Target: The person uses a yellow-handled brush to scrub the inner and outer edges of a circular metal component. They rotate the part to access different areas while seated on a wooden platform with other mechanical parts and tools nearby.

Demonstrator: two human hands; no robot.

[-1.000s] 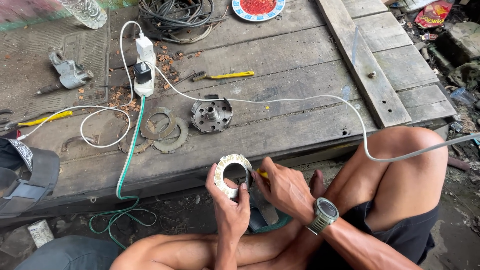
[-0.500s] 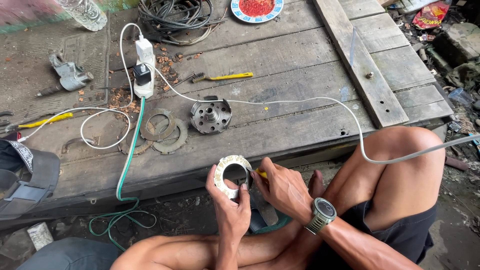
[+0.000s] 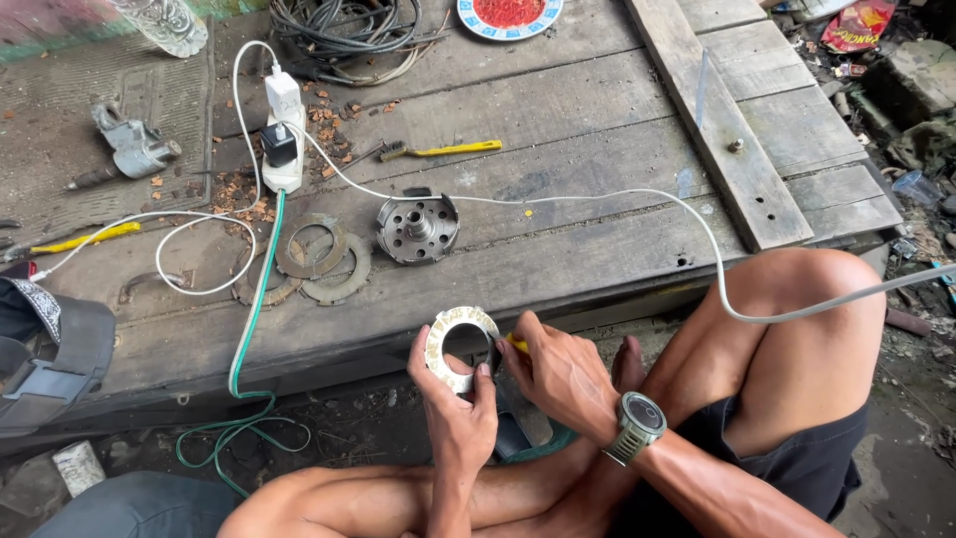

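My left hand (image 3: pixel 456 408) grips a pale metal ring (image 3: pixel 460 346) with a wide round hole, holding it upright in front of my crossed legs. My right hand (image 3: pixel 556 371), with a grey watch (image 3: pixel 635 426) on the wrist, holds a small yellow-handled tool (image 3: pixel 516 344) whose tip is pressed against the ring's right inner edge. Both hands hover just below the front edge of a weathered wooden platform (image 3: pixel 558 249).
On the platform lie a round metal rotor (image 3: pixel 417 228), flat rusty rings (image 3: pixel 319 257), a white power strip (image 3: pixel 283 139) with white and green cables, a yellow-handled brush (image 3: pixel 438 150), coiled wires (image 3: pixel 349 30), a red-filled plate (image 3: pixel 508 14) and a loose plank (image 3: pixel 717 120). A dark bag (image 3: pixel 45 359) sits left.
The hands stay nearly still on the ring; the right hand has shifted only slightly against the ring's inner edge.
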